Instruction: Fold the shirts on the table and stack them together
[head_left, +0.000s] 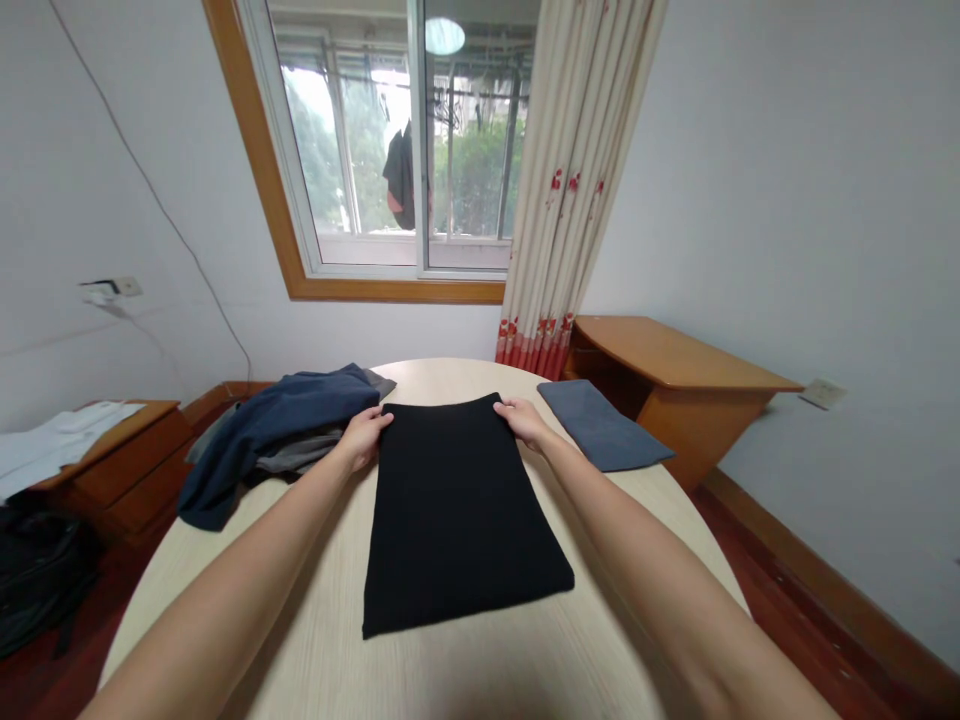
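A black garment [457, 510], folded into a neat rectangle, lies in front of me on the round pale wooden table [330, 640]. My left hand [365, 438] pinches its far left corner between thumb and fingers. At the far right corner, my right hand [523, 420] grips the cloth the same way. The far edge sags slightly between the two hands, while the near edge rests on the tabletop. What kind of garment it is, I cannot tell.
A heap of dark blue and grey clothes [300, 405] lies at the table's left, partly over its edge. A folded grey-blue cloth [604, 425] rests at the right. Beyond stand a wooden desk [675, 350] and a curtain [570, 180]; a low cabinet [135, 460] is at left.
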